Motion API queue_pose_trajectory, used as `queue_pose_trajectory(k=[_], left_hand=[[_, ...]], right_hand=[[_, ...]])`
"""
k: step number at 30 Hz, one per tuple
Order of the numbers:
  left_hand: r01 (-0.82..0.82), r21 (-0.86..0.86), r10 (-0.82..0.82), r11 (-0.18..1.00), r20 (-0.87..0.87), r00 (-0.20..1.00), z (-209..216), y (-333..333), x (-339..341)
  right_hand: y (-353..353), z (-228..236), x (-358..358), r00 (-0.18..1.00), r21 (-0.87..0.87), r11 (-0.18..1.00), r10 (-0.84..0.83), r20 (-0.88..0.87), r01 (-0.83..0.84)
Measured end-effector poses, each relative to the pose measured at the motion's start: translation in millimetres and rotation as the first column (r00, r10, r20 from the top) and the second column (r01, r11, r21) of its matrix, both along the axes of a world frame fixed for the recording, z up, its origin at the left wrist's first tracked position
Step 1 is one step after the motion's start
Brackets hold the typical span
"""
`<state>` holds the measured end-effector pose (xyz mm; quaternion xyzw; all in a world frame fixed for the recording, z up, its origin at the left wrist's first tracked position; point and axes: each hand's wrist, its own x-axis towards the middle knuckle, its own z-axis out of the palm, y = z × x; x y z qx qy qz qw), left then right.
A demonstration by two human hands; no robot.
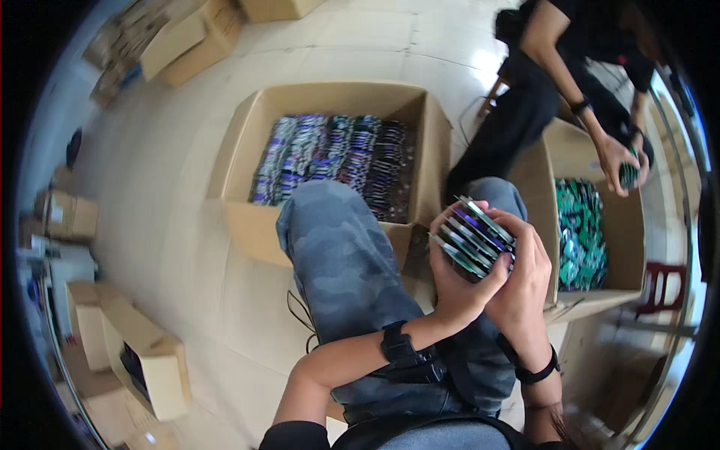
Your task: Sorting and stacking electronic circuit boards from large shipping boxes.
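Above my right knee, both hands hold a stack of thin flat pieces (474,238) with shiny edges in purple, green, white and dark tones. I cannot make out exactly what kind they are. My left hand (456,294) is closed round the stack's left side and underside, its thumb across the near end. Wrapped over the right side is my right hand (531,277), pressing against the stack and touching the left thumb. Beyond my knees stands an open cardboard box (247,217) with several rows of similar thin pieces (330,154) packed on edge.
At right, a co-worker's hands (619,163) hold a small dark green bundle over another cardboard box (619,262), which contains loosely heaped green pieces (581,240). More cartons stand at the upper left (199,45) and lower left (161,375). A dark red stool (662,285) is at far right.
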<state>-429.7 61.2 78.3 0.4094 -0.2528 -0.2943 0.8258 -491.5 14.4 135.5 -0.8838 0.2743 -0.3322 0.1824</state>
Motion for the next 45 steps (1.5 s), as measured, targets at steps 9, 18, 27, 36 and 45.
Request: queue_pose_trajectory(k=[9,18,27,36,45], left_hand=[[-0.049,0.01,0.05,0.999,-0.097,0.994,-11.1,10.6,36.6],[-0.094,0.125,0.115,0.988,-0.169,0.979,-39.9,28.4,69.4],[-0.391,0.213,0.302,0.896,0.353,0.885,21.3,123.8,141.8],[-0.625,0.418,0.133,0.659,0.753,0.644,9.0,158.3,188.9],[-0.458,0.573,-0.096,0.68,0.689,0.719,16.7,140.5,221.4]], right_hand=[[-24.2,-14.2,49.5,0.963,0.351,0.899,0.266,0.042,-0.264],[-70.7,-67.5,99.5,0.934,0.953,0.093,0.246,0.258,-0.287],[-122.2,-62.0,260.7,0.857,0.669,0.567,0.463,0.225,-0.482],[-172.0,-216.3,368.2,0.907,0.054,0.979,0.201,-0.371,-0.195],[-134.7,-331.0,407.3,0.811,0.121,0.967,0.254,-0.527,-0.224]])
